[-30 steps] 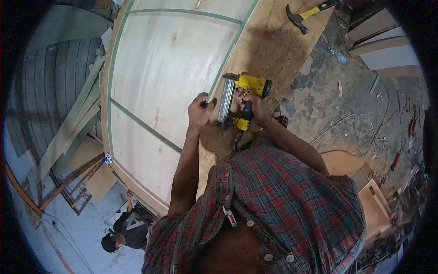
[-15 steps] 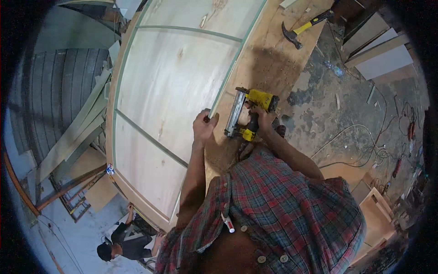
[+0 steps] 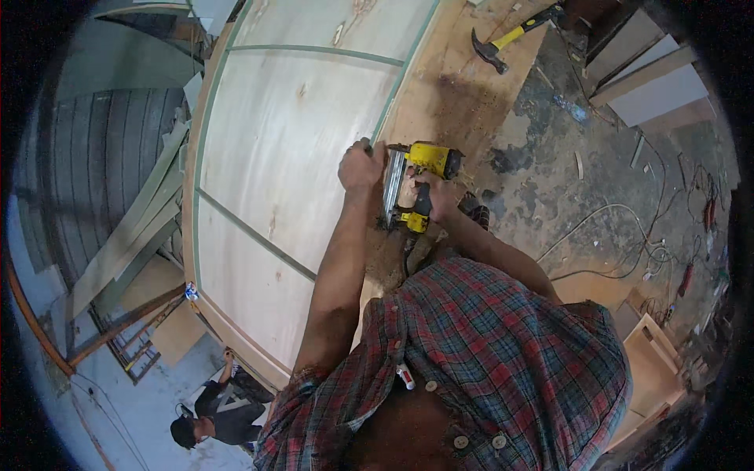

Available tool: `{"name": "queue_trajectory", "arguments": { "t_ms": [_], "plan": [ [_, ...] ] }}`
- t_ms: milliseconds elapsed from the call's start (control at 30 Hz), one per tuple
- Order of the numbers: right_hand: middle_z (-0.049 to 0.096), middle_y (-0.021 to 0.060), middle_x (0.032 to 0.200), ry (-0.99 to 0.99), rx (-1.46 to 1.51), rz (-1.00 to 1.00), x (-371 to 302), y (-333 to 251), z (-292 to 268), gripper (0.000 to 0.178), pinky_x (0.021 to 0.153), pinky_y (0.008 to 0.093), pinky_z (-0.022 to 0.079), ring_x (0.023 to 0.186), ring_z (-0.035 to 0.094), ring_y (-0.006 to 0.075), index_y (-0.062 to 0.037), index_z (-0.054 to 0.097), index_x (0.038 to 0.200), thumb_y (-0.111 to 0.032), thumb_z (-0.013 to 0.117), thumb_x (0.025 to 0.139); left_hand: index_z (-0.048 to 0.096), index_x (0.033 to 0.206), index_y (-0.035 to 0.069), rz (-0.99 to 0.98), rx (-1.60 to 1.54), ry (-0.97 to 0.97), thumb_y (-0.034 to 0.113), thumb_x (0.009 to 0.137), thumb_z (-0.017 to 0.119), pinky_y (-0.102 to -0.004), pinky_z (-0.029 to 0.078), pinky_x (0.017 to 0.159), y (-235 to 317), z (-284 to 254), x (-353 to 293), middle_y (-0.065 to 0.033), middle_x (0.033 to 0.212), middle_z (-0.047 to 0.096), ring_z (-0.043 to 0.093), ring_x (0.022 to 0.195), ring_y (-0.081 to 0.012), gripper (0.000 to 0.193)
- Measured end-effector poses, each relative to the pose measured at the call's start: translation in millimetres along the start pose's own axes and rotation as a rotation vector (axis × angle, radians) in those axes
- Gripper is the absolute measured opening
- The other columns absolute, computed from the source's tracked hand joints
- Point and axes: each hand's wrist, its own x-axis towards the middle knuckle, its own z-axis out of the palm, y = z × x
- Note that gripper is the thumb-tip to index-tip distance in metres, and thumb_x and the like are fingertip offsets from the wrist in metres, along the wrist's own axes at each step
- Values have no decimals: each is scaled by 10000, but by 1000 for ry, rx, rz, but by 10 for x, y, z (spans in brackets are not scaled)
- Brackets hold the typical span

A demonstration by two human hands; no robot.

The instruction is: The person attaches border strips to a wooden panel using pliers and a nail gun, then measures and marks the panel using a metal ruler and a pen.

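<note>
A large pale wooden panel [image 3: 267, 118] with green strips across it fills the far left and middle. My left hand [image 3: 361, 166] is at the panel's right edge, its fingers closed beside the green edge strip [image 3: 390, 98]; what they grip, if anything, is hidden. In my right hand [image 3: 440, 194] is a yellow and black nail gun [image 3: 428, 159], held by its black handle. Its silver magazine [image 3: 394, 184] faces my left hand, a short way apart from it.
A claw hammer [image 3: 510, 38] lies on the wooden board [image 3: 448, 55] at the far right. Cables [image 3: 620, 208] and scraps lie on the stained floor. Offcut boards [image 3: 648, 86] lean at the right. Long planks [image 3: 129, 228] stand at the left. A person in dark clothes [image 3: 228, 412] is at the lower left.
My left hand has moved farther along the panel's edge. My right hand has brought the nail gun slightly left and away from me, closer to the left hand.
</note>
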Motion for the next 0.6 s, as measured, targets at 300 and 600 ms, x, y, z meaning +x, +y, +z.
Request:
{"name": "queue_trajectory", "arguments": {
  "t_ms": [300,600],
  "plan": [
    [678,0,1009,-79,171,77,-144,-340,352,238,651,250,526,745,627,108,-81,635,1142,-132,671,912,658,927,34,35,-211,-115,431,998,663,-392,520,706,-464,-56,-185,-161,788,691,636,700,-266,403],
    [690,15,1017,-72,163,1,-1,-103,210,228,629,274,541,681,600,124,-78,646,1119,-124,652,896,671,963,37,175,-234,-53,407,1001,661,-415,528,703,-638,122,-109,-184,799,692,641,701,-324,372]
  ]
}}
